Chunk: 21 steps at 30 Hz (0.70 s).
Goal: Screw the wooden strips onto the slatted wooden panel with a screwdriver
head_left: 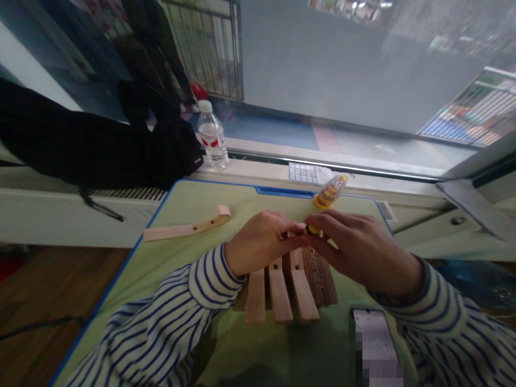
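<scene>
My right hand [358, 250] pinches a small yellow-and-black object [312, 229], mostly covered by the fingers; it could be a tool handle. Against it, the fingertips of my left hand [262, 239] are pressed together, and whatever they hold is hidden. Below both hands, three light wooden strips with holes lie side by side: a left strip [255, 301], a middle strip [280, 298] and a right strip [305, 298]. Under them shows a dark brown slatted wooden piece [325, 279]. Their far ends are behind my hands.
A separate wooden strip with a curled end [181, 231] lies left on the blue-edged table [217, 196]. A yellow-capped clear bottle [331, 191] stands at the back edge, a phone [374, 344] at front right. A water bottle [213, 137] and black bag [161, 145] occupy the sill.
</scene>
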{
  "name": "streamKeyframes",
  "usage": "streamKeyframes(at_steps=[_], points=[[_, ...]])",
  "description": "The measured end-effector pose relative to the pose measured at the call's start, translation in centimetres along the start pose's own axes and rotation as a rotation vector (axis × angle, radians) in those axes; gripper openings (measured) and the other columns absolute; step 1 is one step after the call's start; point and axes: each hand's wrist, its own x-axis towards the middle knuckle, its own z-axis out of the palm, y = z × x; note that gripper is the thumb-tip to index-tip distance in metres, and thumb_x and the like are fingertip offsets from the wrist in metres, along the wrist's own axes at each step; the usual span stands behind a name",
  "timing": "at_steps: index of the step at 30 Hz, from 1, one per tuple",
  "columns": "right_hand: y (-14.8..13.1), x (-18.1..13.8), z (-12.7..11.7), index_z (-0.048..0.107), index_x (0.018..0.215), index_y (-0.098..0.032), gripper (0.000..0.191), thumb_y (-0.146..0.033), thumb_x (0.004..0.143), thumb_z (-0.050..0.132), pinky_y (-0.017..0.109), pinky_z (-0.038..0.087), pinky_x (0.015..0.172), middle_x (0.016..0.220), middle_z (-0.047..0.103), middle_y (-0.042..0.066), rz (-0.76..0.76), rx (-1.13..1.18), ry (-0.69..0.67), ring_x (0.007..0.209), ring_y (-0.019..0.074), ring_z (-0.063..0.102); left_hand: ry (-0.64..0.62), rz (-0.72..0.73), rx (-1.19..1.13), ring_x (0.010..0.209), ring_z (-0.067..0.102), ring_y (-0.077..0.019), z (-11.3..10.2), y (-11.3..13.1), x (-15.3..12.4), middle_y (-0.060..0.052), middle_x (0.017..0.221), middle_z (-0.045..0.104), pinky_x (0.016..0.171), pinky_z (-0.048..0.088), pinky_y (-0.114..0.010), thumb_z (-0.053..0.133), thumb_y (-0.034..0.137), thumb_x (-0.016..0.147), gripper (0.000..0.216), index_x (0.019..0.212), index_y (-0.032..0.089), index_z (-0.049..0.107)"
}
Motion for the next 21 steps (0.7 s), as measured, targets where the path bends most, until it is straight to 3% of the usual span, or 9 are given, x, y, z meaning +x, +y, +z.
streamKeyframes(at_steps=[6,11,21], points=[[0.32,0.22,-0.55,0.049,0.122,-0.017,0.033,-0.03,0.091,0.045,0.031,0.048,0.069,0.108,0.064,0.01,-0.095,0.032,-0.04,0.085,0.0182,0.063,-0.002,-0.014,-0.01,0.064,0.057,-0.0104,0.14,-0.28,0.0,-0.001,0.068,0.063,0.061,0.041,-0.021,0.056,0.037,0.085,0.023,0.087,0.019,0.07],[0.52,0.28,-0.17,0.052,0.116,-0.019,0.027,-0.028,0.092,0.045,0.031,0.049,0.07,0.108,0.065,0.007,-0.086,0.001,-0.044,0.083,0.0178,0.064,-0.008,-0.001,-0.019,0.062,0.056,-0.01,0.18,-0.46,0.05,0.0,0.065,0.062,0.06,0.041,-0.02,0.055,0.039,0.086,0.026,0.081,0.017,0.069],[-0.06,0.2,0.34,0.056,0.106,-0.016,0.026,-0.034,0.092,0.044,0.028,0.043,0.059,0.095,0.066,0.008,-0.052,-0.077,0.017,0.071,0.0161,0.061,-0.097,0.021,-0.03,0.071,0.057,-0.0114,0.03,-0.48,0.1,-0.001,0.072,0.063,0.065,0.041,-0.021,0.045,0.033,0.092,0.027,0.087,0.017,0.066]])
